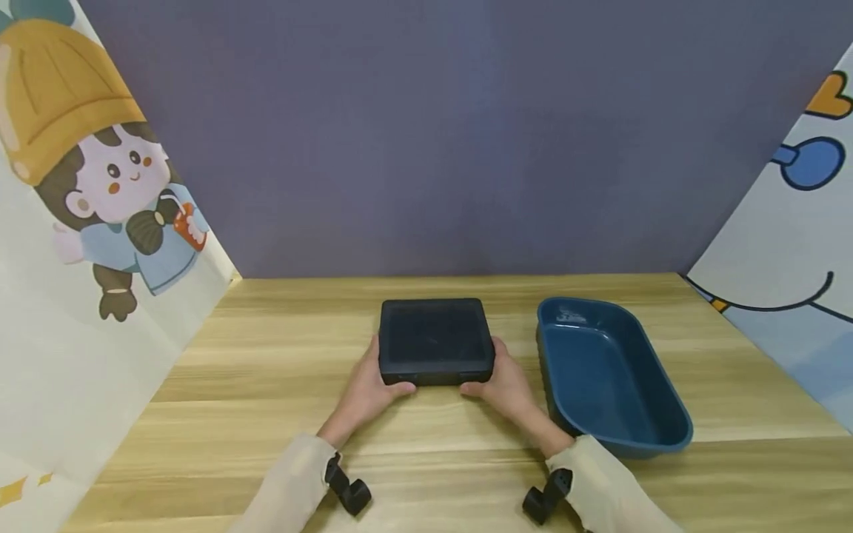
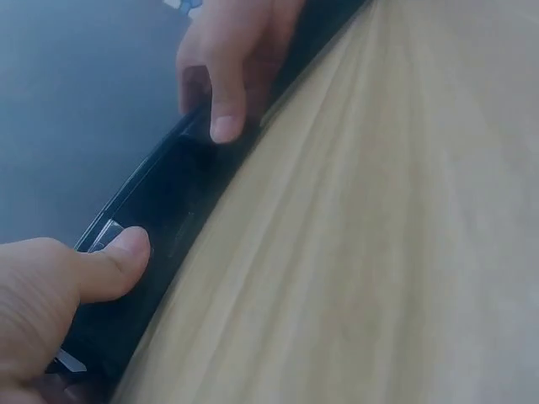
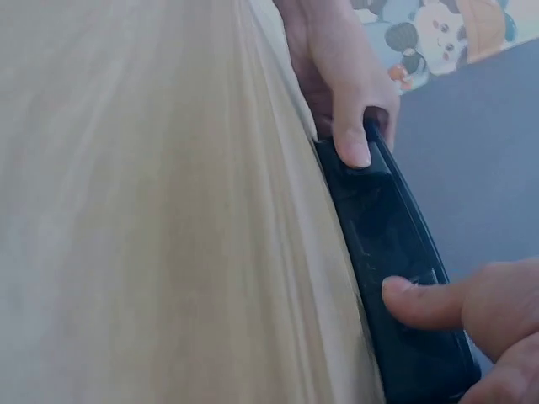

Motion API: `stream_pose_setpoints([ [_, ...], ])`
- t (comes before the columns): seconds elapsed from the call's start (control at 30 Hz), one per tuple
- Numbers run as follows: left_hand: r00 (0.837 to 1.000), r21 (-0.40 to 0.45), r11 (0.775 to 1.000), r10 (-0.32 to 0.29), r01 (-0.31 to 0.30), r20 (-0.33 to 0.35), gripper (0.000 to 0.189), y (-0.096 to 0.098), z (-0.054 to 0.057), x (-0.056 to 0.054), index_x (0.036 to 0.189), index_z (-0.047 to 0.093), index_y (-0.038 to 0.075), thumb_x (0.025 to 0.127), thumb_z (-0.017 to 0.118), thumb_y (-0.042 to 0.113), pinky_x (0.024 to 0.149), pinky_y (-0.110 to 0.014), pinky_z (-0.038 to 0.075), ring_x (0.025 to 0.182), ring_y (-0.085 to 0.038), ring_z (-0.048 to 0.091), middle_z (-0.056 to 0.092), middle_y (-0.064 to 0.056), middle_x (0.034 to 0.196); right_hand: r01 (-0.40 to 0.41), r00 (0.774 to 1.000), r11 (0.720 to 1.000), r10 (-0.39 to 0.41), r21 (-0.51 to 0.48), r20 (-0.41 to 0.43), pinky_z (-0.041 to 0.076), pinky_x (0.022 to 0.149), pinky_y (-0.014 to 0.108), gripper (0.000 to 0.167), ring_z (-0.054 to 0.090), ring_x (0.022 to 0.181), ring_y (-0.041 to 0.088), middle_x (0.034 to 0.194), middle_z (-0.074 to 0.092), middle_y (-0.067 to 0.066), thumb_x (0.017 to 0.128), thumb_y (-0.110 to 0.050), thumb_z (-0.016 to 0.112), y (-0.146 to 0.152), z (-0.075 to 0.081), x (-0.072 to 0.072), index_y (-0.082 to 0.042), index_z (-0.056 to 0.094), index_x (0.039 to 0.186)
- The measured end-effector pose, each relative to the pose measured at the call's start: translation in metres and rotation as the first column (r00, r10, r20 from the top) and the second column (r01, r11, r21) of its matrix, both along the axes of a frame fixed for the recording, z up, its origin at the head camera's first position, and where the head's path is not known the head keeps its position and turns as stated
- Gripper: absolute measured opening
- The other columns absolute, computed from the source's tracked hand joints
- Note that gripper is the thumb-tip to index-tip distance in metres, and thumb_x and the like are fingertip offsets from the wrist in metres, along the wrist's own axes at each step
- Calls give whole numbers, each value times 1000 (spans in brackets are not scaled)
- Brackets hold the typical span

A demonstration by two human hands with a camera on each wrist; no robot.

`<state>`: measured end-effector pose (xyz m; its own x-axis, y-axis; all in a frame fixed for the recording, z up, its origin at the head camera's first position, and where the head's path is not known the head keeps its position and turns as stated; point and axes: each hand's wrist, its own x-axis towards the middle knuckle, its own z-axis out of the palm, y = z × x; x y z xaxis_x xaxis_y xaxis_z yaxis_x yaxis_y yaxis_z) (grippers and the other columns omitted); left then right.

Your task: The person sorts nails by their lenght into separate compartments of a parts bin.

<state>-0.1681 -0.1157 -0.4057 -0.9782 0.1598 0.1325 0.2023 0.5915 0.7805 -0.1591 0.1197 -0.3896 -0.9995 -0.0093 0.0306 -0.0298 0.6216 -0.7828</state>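
A flat black box with a dark lid (image 1: 436, 337) is at the middle of the wooden table. The left hand (image 1: 369, 389) grips its left side, thumb bent onto the front face. On the opposite side the right hand (image 1: 505, 385) holds it the same way. In the left wrist view the left thumb (image 2: 118, 261) lies by a small latch on the box's front (image 2: 181, 194). The right wrist view shows the right thumb (image 3: 421, 303) beside another latch on that face (image 3: 370, 219). The fingers behind the sides are mostly hidden.
To the right of the box stands a deep blue plastic basin (image 1: 609, 377), close to the right forearm. A grey-purple wall (image 1: 453, 141) rises behind the wooden table (image 1: 266, 355). Cartoon-printed panels (image 1: 120, 178) flank both sides. Each wrist wears a small black camera (image 1: 349, 488).
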Motion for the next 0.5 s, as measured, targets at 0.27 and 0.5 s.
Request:
stream_pose_setpoints([
  [0.27, 993, -123, 986, 106, -111, -49, 104, 6, 2, 6, 144, 22, -14, 71, 84, 26, 90, -46, 50, 108, -40, 61, 63, -34, 109, 90, 993, 986, -78, 138, -86, 46, 93, 51, 90, 57, 112, 43, 115, 63, 29, 61, -13, 88, -9, 3, 3, 10, 43, 135],
  [0.5, 993, -93, 989, 106, -111, -52, 103, 10, 4, 4, 143, 24, -15, 70, 84, 26, 74, -41, 54, 61, -21, 59, 62, -23, 66, 62, 994, 974, -42, 219, -97, 49, 89, 49, 94, 60, 107, 43, 113, 62, 33, 65, -17, 87, -5, 5, 0, 15, 37, 137],
])
